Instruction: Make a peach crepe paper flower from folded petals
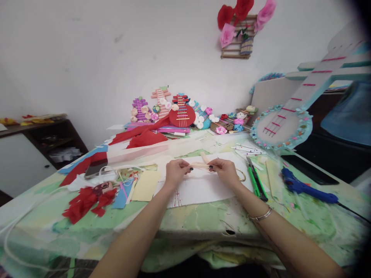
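Pale peach strip (199, 165) is held above white sheet (199, 191), approx. mid-table, between both hands. L. hand (177, 172): one end pinched betw. thumb and fingertips. R. hand (223, 170): other end pinched likewise; a loose tail is noted standing up beside the R. fingers.

Risks, as judged: strip appears thin, poss. paper; tearing or creasing could be caused by uneven pull betw. the two pinches. Tail could be snagged or folded under if R. grip is shifted w/o care.

Green utility knife (255, 180) is laid near R. forearm; blade exposure cannot be confirmed. A cut or knock could be caused by a R. sweep of the arm. Gold loop (244, 178), prob. scissors handle, is partly hidden by R. hand and could be caught.

Blue glue gun (307, 187) is placed further R., cord (352, 212) attached; heat cannot be verified. Burns poss. if hot and brushed.
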